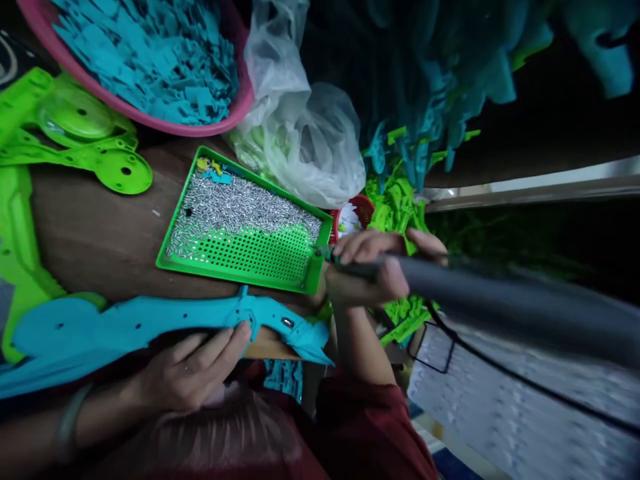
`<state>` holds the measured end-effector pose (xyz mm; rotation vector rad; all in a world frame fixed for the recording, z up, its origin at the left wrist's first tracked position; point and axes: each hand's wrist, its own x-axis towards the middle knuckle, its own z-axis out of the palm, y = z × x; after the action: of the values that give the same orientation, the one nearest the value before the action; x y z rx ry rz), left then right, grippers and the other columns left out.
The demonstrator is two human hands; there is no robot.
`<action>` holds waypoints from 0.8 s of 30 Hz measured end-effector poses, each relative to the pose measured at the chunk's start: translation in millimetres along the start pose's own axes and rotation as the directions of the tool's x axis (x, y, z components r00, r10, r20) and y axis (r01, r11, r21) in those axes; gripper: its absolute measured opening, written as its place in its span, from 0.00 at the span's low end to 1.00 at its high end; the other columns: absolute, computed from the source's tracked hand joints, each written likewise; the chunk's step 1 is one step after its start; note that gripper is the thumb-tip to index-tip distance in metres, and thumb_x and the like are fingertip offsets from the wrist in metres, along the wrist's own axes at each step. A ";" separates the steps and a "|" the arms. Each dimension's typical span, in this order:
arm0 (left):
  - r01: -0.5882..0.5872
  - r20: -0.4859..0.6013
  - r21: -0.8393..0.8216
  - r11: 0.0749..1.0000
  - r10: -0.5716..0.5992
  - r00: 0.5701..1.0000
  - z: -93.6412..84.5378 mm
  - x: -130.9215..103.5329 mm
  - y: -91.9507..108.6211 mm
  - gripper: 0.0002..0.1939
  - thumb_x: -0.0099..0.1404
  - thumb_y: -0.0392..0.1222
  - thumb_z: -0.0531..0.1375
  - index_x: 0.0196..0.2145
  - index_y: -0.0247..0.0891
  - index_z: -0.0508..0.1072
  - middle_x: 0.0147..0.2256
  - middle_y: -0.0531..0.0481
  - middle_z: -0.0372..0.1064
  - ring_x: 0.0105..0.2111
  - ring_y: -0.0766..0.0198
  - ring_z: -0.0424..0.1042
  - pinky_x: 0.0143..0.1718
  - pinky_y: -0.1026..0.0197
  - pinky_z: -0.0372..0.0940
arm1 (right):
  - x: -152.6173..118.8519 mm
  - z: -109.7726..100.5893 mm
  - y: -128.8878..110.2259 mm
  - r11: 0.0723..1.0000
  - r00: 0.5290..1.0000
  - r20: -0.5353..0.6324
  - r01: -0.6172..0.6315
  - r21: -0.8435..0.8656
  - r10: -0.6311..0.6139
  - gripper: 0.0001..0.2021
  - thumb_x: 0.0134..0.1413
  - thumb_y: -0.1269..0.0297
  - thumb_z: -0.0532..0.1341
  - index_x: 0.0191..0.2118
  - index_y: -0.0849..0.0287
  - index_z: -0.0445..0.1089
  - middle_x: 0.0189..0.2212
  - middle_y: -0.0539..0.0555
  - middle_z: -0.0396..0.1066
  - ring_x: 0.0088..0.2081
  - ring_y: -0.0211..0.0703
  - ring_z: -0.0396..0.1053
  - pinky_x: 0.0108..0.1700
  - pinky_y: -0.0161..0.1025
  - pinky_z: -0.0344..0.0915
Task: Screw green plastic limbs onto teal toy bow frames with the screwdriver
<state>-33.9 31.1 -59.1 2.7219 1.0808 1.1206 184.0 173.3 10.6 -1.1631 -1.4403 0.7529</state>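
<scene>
brown tabletop — left hand on blue part, right hand gripping tool

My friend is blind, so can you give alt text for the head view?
A person's left hand touches a long blue plastic part while the right hand holds a dark grey cylindrical tool near a green perforated plastic tray of silvery metal pieces.
</scene>
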 end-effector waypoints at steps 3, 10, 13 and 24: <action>-0.015 0.031 -0.057 0.998 0.017 0.999 2.8 1.9 -1.3 0.15 0.69 0.33 0.53 0.45 0.35 0.79 0.53 0.47 0.73 0.55 0.56 0.69 0.51 0.57 0.65 | 19.5 6.7 30.3 0.982 0.933 -0.315 0.187 0.009 -0.174 0.12 0.52 0.53 0.55 0.42 0.48 0.59 0.18 0.40 0.46 0.14 0.33 0.49 0.18 0.31 0.54; -0.011 0.048 -0.068 0.998 0.014 0.999 4.2 1.6 -1.7 0.14 0.69 0.30 0.55 0.46 0.33 0.78 0.53 0.46 0.73 0.59 0.53 0.66 0.66 0.50 0.55 | 15.0 10.3 41.3 0.975 0.950 -0.272 0.189 0.114 -0.152 0.10 0.51 0.61 0.55 0.41 0.49 0.58 0.17 0.39 0.49 0.14 0.33 0.52 0.17 0.31 0.55; -0.041 0.067 -0.047 0.998 0.044 0.997 3.8 1.8 -2.5 0.15 0.69 0.30 0.54 0.46 0.33 0.78 0.53 0.46 0.73 0.60 0.53 0.65 0.67 0.48 0.53 | 15.4 9.9 41.7 0.970 0.951 -0.266 0.198 0.142 -0.155 0.09 0.52 0.62 0.55 0.40 0.49 0.58 0.17 0.40 0.49 0.14 0.32 0.51 0.18 0.30 0.56; 0.016 0.159 -0.121 0.992 0.004 0.987 -11.1 3.5 -10.5 0.16 0.69 0.33 0.56 0.53 0.26 0.72 0.58 0.35 0.67 0.62 0.51 0.63 0.63 0.51 0.60 | -28.2 2.9 -44.2 0.992 0.986 -0.164 0.030 0.122 -0.010 0.10 0.54 0.58 0.59 0.43 0.47 0.67 0.19 0.43 0.55 0.17 0.35 0.57 0.20 0.38 0.65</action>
<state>-45.3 38.5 -51.3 2.6575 0.9644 0.9164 168.3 133.1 40.6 -1.0874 -1.2504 0.7065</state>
